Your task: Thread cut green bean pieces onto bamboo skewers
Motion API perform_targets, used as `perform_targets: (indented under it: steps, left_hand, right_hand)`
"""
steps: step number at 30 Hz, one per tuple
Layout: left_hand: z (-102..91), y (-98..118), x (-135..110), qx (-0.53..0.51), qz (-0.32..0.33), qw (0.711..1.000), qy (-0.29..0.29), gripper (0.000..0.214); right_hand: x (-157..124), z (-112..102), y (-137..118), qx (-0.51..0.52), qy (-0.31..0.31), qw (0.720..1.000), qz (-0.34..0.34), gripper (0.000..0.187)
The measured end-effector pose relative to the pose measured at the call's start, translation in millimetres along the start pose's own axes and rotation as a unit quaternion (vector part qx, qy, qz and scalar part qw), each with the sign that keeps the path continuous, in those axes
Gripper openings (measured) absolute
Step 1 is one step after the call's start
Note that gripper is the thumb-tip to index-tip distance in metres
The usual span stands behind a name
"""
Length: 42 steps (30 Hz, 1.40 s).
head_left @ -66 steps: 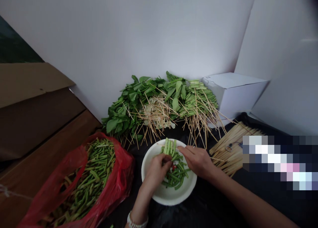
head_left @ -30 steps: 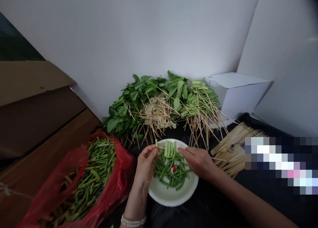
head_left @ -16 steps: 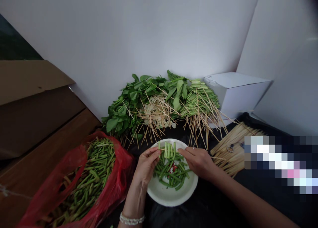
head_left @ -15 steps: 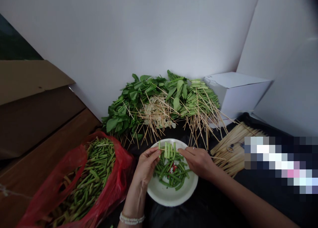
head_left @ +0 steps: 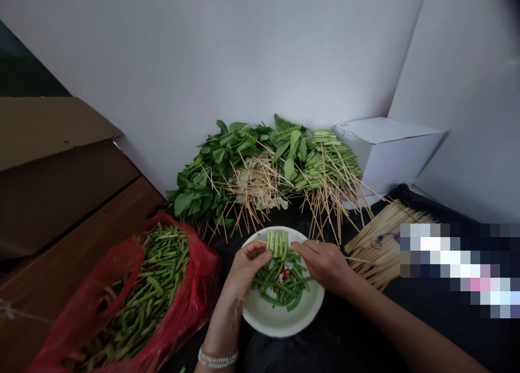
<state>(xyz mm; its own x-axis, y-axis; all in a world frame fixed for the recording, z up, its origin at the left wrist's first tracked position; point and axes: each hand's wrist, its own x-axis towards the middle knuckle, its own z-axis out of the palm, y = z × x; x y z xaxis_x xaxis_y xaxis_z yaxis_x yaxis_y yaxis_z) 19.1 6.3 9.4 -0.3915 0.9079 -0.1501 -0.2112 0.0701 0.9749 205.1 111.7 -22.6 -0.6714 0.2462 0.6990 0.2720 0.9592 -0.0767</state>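
Note:
Over the white bowl (head_left: 284,325), a short row of green bean pieces (head_left: 277,245) is threaded side by side on a bamboo skewer (head_left: 358,260). My left hand (head_left: 246,267) pinches the leftmost pieces between thumb and fingers. My right hand (head_left: 327,263) is closed around the skewer at the other end of the row, its tail sticking out past the wrist side. Loose cut green beans (head_left: 280,287) lie in the bowl below, partly covering a red mark on its bottom.
On the left, a red plastic bag (head_left: 199,270) is full of cut beans (head_left: 162,275). Behind the bowl are leafy greens (head_left: 190,194), skewered pale slices (head_left: 255,181) and skewered green stems (head_left: 331,164). Bare skewers (head_left: 374,243) and a white box (head_left: 402,151) are at right.
My left hand has shifted slightly right along the skewer, and the left bean piece now sits against the others. My right hand has barely moved.

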Motion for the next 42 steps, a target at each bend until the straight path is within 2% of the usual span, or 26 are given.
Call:
perform_targets:
  steps: [3,4,6,7,9,11,12,14,19,23,25,28,33,38,42]
  left_hand:
    - [-0.6,-1.0,-2.7,0.183,0.040,0.982,-0.017,0.022]
    - [-1.1,0.7,-4.9,0.270,0.056,0.961,-0.012,0.019]
    - [-2.3,6.8,-10.7,0.442,0.081,0.893,-0.004,0.013]
    - [-2.8,10.3,-13.7,0.509,0.081,0.857,-0.005,0.012]
    - [-3.1,15.7,-18.5,0.594,0.055,0.803,-0.012,0.013]
    - [-2.5,16.2,-20.7,0.634,0.028,0.773,-0.014,0.011]
    - [-2.0,14.4,-21.0,0.639,0.018,0.769,-0.015,0.010]
    - [-1.4,8.1,-20.3,0.616,0.020,0.787,-0.017,0.011]
    - [-4.0,-4.3,-12.0,0.445,0.084,0.891,-0.020,0.013]
    - [-7.3,-2.8,1.3,0.328,0.132,0.935,0.028,0.003]
    - [-8.4,-1.5,6.4,0.263,0.130,0.955,0.053,0.009]
    - [-10.8,-1.4,9.5,0.137,0.085,0.985,0.060,0.022]
    - [-17.4,-4.0,9.6,-0.008,0.048,0.998,0.045,0.036]
    - [-17.5,-3.1,9.3,-0.026,0.054,0.997,0.051,0.034]
    - [-15.9,-2.1,8.5,-0.035,0.055,0.995,0.071,0.033]
  right_hand:
    - [0.0,-0.8,-0.4,-0.005,0.009,1.000,0.016,0.026]
    - [0.2,-1.2,-0.6,-0.004,0.008,1.000,0.019,0.026]
    - [0.6,-2.1,-1.2,0.000,0.004,1.000,0.021,0.026]
    - [0.9,-2.5,-1.4,0.001,0.004,1.000,0.020,0.026]
    - [1.2,-3.0,-1.7,0.003,0.004,1.000,0.016,0.027]
    - [1.4,-3.0,-1.7,0.002,0.008,1.000,0.012,0.028]
    - [1.4,-3.0,-1.7,0.001,0.010,1.000,0.010,0.028]
    - [1.5,-2.9,-1.7,0.000,0.008,1.000,0.009,0.029]
    - [1.7,-2.7,-1.5,-0.010,-0.002,1.000,0.024,0.029]
    - [1.7,-1.6,-0.1,-0.018,0.046,0.998,0.034,0.029]
    - [2.1,-1.5,0.5,-0.022,0.067,0.997,0.037,0.028]
    - [2.7,-2.0,0.6,-0.022,0.068,0.997,0.041,0.028]
    - [1.3,-1.0,1.1,-0.006,0.028,0.999,0.031,0.030]
    - [0.2,-0.6,1.9,-0.001,-0.009,1.000,0.027,0.032]
    - [1.3,-2.4,1.4,0.000,-0.002,1.000,0.016,0.032]
